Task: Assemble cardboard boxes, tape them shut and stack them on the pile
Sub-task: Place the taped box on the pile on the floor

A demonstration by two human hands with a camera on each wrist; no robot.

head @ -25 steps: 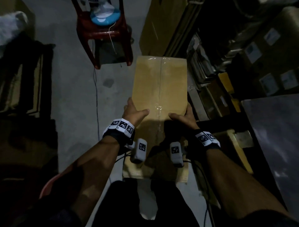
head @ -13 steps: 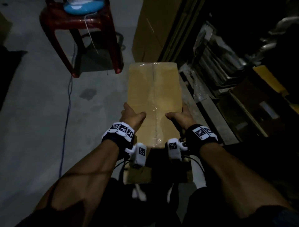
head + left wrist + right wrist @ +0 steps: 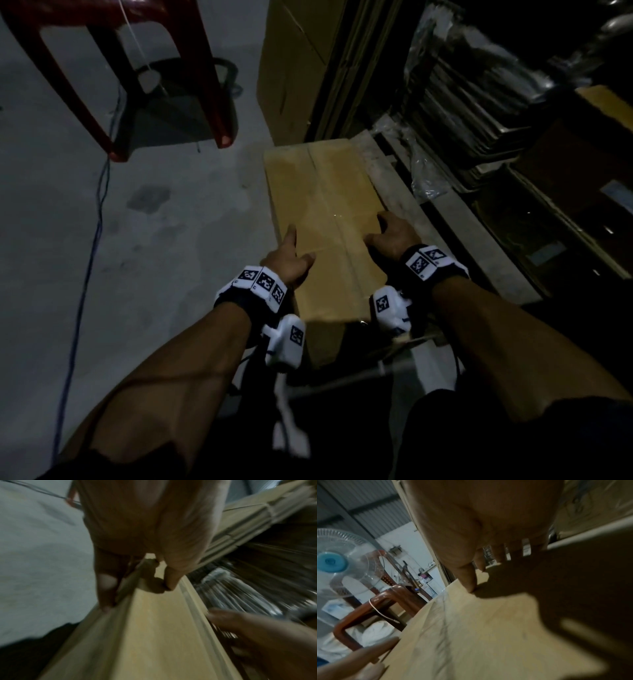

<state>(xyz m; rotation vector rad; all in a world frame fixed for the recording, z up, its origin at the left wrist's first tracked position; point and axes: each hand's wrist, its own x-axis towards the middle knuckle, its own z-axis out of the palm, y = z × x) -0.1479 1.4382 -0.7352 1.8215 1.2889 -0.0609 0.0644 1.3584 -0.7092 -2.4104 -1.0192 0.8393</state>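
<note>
A person holds a taped cardboard box by its two long sides, low over the grey floor beside a dim rack of flattened cardboard. The left hand clamps the box's left edge, thumb on the top face and fingers running down the side wall. The right hand grips the right edge the same way, thumb pressed on top, fingers wrapped over the far side. A strip of clear tape runs down the centre seam; the flaps look closed.

The step in hand appears to be carrying the sealed box to the pile. Done well, that likely means keeping both grips level so the box stays flat, steering clear of the red plastic chair and the blue cable trailing on the floor, and lowering the box squarely, edges aligned with whatever lies beneath, before either hand lets go.

A white fan with a blue hub stands on the chair. No brand, label or writing on the box can be read; only square coded markers show on the wristbands.
</note>
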